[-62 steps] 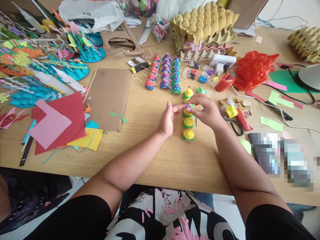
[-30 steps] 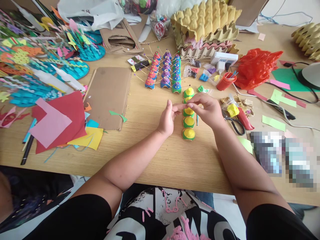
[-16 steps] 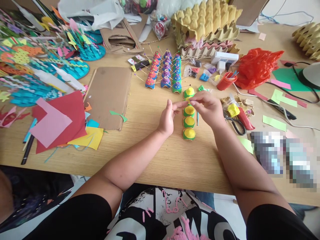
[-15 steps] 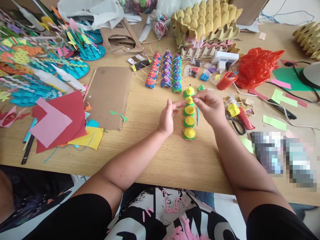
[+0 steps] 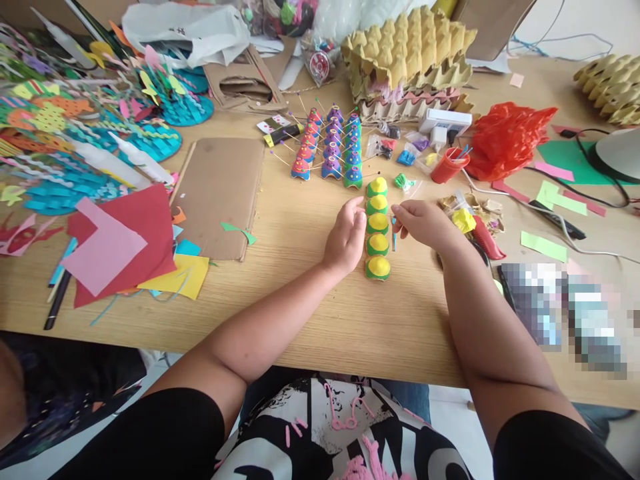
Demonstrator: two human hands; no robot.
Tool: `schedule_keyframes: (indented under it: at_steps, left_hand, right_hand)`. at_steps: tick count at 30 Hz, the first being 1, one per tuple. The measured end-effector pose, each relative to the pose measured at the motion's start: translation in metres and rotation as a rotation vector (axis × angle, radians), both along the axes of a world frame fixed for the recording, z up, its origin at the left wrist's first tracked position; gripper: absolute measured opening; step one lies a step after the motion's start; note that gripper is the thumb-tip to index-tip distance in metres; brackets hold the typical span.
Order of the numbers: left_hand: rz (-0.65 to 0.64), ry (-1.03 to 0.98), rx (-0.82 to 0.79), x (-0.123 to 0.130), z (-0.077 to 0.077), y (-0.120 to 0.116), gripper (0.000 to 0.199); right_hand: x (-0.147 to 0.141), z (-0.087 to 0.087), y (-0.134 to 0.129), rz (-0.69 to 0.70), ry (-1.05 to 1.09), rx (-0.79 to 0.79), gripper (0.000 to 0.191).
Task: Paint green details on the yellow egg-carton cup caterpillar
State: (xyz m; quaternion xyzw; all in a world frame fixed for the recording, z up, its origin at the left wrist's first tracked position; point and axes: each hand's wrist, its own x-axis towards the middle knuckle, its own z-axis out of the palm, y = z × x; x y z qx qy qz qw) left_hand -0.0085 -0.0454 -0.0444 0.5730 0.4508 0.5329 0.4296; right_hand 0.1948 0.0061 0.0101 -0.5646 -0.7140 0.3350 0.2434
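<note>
A row of green egg-carton cups with yellow domed tops point(image 5: 378, 245) runs away from me along the table. Left of it is my left hand point(image 5: 345, 237), loosely curved with the thumb apart from the fingers and nothing visible in it. Its fingertips are close to the upper cups; whether they touch is unclear. On the other side, my right hand point(image 5: 420, 223) pinches the upper end of a thin blue stick point(image 5: 394, 241) beside the row. Some of its fingers are tucked under the palm. Green clay point(image 5: 401, 181) in clear plastic lies beyond the row's far end.
Three decorated egg-carton rows point(image 5: 332, 147) with pins stand behind. Egg trays point(image 5: 405, 53) are stacked at the back. To the right are a red cup point(image 5: 449, 165), a red plastic bag point(image 5: 510, 140) and a red cutter point(image 5: 487, 237). Cardboard point(image 5: 217, 193) and coloured paper point(image 5: 123, 247) lie left.
My right hand has moved from the upper yellow cups toward me, down to the blue stick. My left hand has drawn its extended fingers back from the row and curled them.
</note>
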Motion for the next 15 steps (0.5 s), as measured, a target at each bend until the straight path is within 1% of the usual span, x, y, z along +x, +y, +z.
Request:
schedule_keyframes:
  at_steps: [3, 6, 10, 12, 15]
  left_hand:
    - [-0.042, -0.034, -0.032, 0.001, -0.001, 0.001, 0.077]
    - [-0.111, -0.118, -0.059, 0.002, -0.001, 0.003, 0.082]
    - [-0.226, -0.185, -0.072, 0.003, 0.001, 0.006, 0.083]
    - [-0.227, -0.19, -0.059, 0.003, 0.002, 0.007, 0.079]
    - [-0.157, -0.178, -0.028, 0.002, 0.002, 0.008, 0.076]
  right_hand:
    - [0.002, -0.009, 0.004, 0.008, -0.023, -0.059, 0.062]
    - [0.002, -0.014, 0.005, 0.013, 0.036, -0.016, 0.06]
    - [0.003, -0.013, 0.005, -0.025, 0.055, 0.042, 0.056]
    - [0.003, -0.01, 0.004, -0.052, 0.03, 0.046, 0.055]
    - [0.002, -0.004, 0.002, -0.1, -0.021, 0.024, 0.052]
